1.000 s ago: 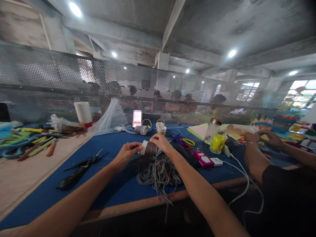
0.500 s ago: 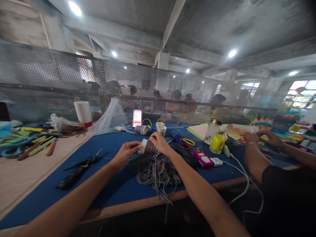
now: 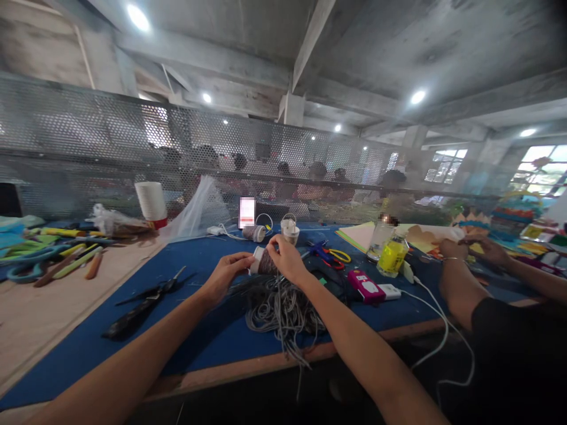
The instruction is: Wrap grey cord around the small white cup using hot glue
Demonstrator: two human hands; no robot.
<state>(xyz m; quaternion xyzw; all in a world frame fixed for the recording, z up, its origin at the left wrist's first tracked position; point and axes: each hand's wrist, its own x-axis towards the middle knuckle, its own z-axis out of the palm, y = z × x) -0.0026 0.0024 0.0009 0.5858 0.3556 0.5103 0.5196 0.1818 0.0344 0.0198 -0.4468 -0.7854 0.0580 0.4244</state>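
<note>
"Where's the cup [image 3: 257,261]?"
"On its side, behind the grey cord [image 3: 284,313], which hangs over the counter's [image 3: 208,342] front edge."
"Who has it?"
"Left hand [image 3: 228,275]: fingers nearly closed, pinching its white end. Right hand [image 3: 286,258]: fingers bent close together at its wrapped part. I can't tell if they grip cord."
"Near the back edge?"
"1 wrapped cup [image 3: 251,232] and 1 pail [image 3: 290,234]."

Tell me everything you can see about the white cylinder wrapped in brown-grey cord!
The white cylinder wrapped in brown-grey cord may be paper or plastic; I can't tell. It is held on its side, beyond a tangled heap of grey cord. Its smooth, bare white end points left, pinched by the left hand. Coils cover the rest that shows, where the right hand holds it, hiding the far end.
</note>
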